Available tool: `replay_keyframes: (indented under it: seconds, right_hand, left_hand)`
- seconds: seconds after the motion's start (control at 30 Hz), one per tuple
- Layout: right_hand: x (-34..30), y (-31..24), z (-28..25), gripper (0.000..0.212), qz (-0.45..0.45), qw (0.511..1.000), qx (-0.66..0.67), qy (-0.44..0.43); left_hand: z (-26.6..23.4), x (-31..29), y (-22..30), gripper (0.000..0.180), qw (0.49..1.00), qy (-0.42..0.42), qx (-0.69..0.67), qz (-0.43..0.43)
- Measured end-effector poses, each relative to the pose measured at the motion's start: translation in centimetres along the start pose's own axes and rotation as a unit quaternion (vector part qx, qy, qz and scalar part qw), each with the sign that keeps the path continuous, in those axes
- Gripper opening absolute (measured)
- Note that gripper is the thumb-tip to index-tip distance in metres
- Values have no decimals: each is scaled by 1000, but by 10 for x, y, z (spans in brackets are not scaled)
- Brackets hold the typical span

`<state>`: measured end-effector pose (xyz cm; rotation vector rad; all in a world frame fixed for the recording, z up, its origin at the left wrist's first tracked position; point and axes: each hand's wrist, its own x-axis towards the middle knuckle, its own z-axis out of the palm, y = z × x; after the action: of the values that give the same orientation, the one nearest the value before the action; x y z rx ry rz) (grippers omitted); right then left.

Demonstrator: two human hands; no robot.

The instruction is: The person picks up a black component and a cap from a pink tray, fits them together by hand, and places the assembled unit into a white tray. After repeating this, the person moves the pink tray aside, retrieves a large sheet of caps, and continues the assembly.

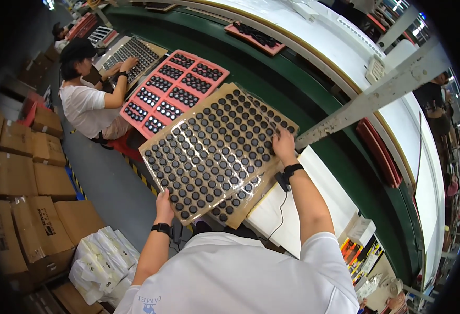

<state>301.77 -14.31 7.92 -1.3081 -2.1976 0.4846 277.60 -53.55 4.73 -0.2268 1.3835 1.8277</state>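
Note:
My two hands hold a wide clear plastic tray (212, 209) by opposite edges, tilted in front of me. Rows of black round caps (204, 152) fill its pockets. My left hand (164, 207) grips the near left edge, thumb on top; its other fingers are hidden underneath. At the far right edge, my right hand (284, 145) closes on the rim. Beneath lies another tray (239, 213) of the same caps, mostly covered. Black bands with cords circle both wrists.
A pink tray (172, 89) of small round parts sits beyond, on the green conveyor (264, 73). A co-worker (88, 99) handles another tray at the far left. A white post (355, 99) slants past my right hand. Cardboard boxes (20, 175) are stacked left.

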Motion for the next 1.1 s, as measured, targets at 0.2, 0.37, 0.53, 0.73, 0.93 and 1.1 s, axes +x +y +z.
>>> replay_keyframes:
  seconds: [0.2,0.37,0.53,0.73,0.93,1.1]
  right_hand:
    - [42,3,37,29,51,989,-43,-130]
    - [53,-11,54,28,60,986,-10,-153]
    - [61,-16,68,29,54,987,10,-148]
    - [79,-12,85,31,47,968,-16,-247]
    - [79,-17,84,38,47,968,23,-246]
    - [80,-31,61,39,95,928,140,-331]
  left_hand:
    - [-11,-20,3,26,998,52,32,11]
    - [-16,-21,0,28,996,77,25,26]
    - [-13,-24,-1,30,995,88,21,29]
    - [-11,-27,-2,31,993,111,17,26]
    - [-14,-30,-3,32,992,121,4,41]
    - [-17,-36,-1,32,991,118,2,60]
